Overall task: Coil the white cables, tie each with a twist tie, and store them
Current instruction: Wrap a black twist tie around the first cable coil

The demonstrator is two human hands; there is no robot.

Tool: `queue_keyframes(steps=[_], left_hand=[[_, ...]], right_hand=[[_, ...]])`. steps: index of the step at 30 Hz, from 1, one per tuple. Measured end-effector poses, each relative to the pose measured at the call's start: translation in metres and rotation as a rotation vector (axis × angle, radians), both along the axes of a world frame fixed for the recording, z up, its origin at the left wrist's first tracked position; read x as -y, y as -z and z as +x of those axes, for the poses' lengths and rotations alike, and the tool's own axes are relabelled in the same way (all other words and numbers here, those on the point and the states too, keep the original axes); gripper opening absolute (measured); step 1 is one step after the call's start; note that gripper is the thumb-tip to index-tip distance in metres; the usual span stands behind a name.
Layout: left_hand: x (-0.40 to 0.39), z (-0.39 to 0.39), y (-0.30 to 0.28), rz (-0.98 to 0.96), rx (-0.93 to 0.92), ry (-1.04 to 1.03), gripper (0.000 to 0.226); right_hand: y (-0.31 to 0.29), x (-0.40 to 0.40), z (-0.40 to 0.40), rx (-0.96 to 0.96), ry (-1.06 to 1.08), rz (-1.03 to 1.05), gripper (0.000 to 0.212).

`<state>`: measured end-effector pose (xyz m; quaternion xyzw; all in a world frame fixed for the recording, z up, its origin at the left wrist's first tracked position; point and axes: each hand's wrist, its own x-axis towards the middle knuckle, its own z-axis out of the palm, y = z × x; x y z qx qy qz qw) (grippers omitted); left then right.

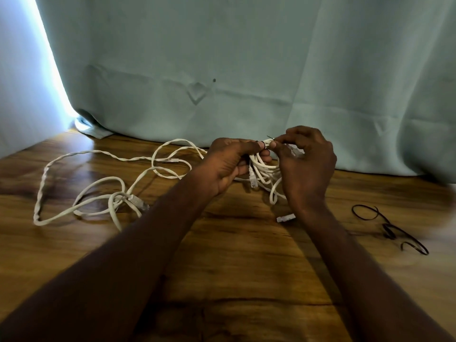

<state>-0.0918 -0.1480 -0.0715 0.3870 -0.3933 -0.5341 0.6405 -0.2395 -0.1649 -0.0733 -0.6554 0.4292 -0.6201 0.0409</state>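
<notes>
My left hand point(228, 164) grips a small coil of white cable point(265, 170) held just above the wooden table point(234, 267). A thin black twist tie point(267, 140) wraps the top of the coil, and my right hand point(307, 161) pinches its ends between thumb and fingertips. A clear plug point(253, 180) hangs from the coil, and another plug point(285, 218) lies on the table under my right wrist. Loose, uncoiled white cable point(98, 193) sprawls over the table's left side, partly twisted, with a plug point(138, 202) at its knot.
Spare black twist ties point(389, 228) lie on the table at the right. A pale green curtain point(246, 70) hangs along the table's far edge, with bright light showing at its left side.
</notes>
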Motion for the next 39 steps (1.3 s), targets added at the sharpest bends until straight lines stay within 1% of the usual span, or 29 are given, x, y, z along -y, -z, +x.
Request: queue_keyframes(steps=[2,7,9,11,13,14,17,20,25,29,35,39], left_hand=[[-0.0001,-0.0023,0.0002,0.003,0.001,0.013,0.019],[-0.0010,-0.0045,-0.0009,0.007,-0.025,0.009,0.019],[-0.0003,-0.0028,-0.0016,0.003,-0.034,0.009,0.019],[-0.0002,-0.0017,-0.0020,0.009,-0.063,0.027,0.021],[0.0000,-0.0021,-0.0012,0.040,-0.146,0.066,0.027],[0.0001,-0.0027,-0.0008,0.060,-0.180,0.078,0.029],[0.0003,-0.0034,-0.0004,0.089,-0.207,0.083,0.024],[0.0016,-0.0034,-0.0004,0.090,-0.197,0.073,0.017],[0.0021,-0.0043,0.0007,0.084,-0.126,0.049,0.014],[0.0020,-0.0038,0.0014,0.073,-0.103,0.041,0.017],[-0.0012,-0.0027,0.0000,0.066,-0.100,0.050,0.017],[-0.0015,-0.0054,0.0008,0.057,-0.079,0.033,0.019]], right_hand=[[-0.0006,-0.0026,-0.0006,-0.069,0.020,-0.047,0.007],[0.0030,-0.0013,-0.0002,-0.118,-0.026,-0.052,0.008],[0.0029,0.0004,-0.0010,-0.087,-0.061,-0.046,0.010],[0.0010,-0.0010,-0.0008,0.002,-0.119,-0.033,0.015],[-0.0015,-0.0022,-0.0011,0.101,-0.178,0.004,0.014],[-0.0023,-0.0026,-0.0013,0.115,-0.182,0.015,0.012],[-0.0002,-0.0032,-0.0014,0.013,-0.112,-0.016,0.010],[0.0018,-0.0034,-0.0010,-0.122,-0.017,-0.063,0.011],[0.0014,-0.0030,-0.0037,-0.216,0.040,-0.041,0.011],[0.0007,-0.0032,-0.0042,-0.210,0.049,-0.038,0.010],[0.0016,-0.0022,-0.0046,-0.165,-0.026,-0.031,0.011],[0.0012,-0.0010,-0.0044,-0.142,-0.004,-0.016,0.009]])
